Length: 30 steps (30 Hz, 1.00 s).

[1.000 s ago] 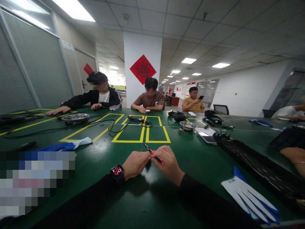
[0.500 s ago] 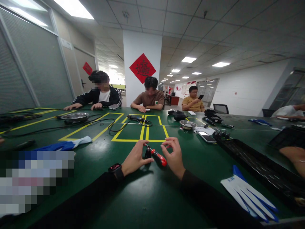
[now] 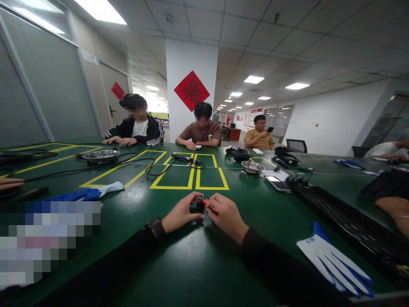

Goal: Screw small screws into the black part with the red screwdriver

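Observation:
In front of me, at the middle of the table, my left hand is curled round a small black tapered part with a metal tip pointing up. The thumb lies below it and the fingers behind it. My right hand closes on the red and black handle of a screwdriver, just to the right of the black part. Most of the handle is hidden by my right fingers. The screwdriver's shaft cannot be made out behind the black part.
A white and blue glove lies at the right, near a long black tray. Beyond are a phone, metal bowls and a cabled tool within yellow tape. Another glove lies left. Several people sit around the table.
My right hand has moved left and closed over the screwdriver handle, which showed uncovered before. The left hand stays nearly in place. A person at the far left has drawn their hands together.

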{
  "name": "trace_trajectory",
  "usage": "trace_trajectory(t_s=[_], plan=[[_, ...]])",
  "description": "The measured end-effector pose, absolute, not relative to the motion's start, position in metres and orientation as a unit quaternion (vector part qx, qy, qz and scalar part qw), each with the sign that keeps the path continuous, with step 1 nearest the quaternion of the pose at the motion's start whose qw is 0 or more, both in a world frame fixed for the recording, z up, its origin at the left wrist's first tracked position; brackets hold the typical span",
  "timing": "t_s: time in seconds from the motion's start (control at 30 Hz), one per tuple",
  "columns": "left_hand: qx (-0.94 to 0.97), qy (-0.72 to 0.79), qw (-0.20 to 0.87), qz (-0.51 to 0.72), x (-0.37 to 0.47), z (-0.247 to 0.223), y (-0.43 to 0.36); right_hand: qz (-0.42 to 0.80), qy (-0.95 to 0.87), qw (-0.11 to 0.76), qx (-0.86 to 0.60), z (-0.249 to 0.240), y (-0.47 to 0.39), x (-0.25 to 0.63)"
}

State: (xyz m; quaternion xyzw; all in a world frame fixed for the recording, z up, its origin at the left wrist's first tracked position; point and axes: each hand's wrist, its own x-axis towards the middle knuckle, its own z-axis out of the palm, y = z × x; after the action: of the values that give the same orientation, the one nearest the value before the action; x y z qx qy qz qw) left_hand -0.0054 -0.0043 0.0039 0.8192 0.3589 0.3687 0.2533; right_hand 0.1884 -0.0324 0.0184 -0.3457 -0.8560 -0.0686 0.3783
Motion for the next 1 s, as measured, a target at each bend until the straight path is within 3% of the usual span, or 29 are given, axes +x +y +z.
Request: trace_trajectory(t_s=[1.0], plan=[[0.830,0.359,0.264,0.335,-0.0032,0.0013,-0.0025,-0.219,-0.892,0.255,-0.303,0.0186,-0.0295,0.1879]])
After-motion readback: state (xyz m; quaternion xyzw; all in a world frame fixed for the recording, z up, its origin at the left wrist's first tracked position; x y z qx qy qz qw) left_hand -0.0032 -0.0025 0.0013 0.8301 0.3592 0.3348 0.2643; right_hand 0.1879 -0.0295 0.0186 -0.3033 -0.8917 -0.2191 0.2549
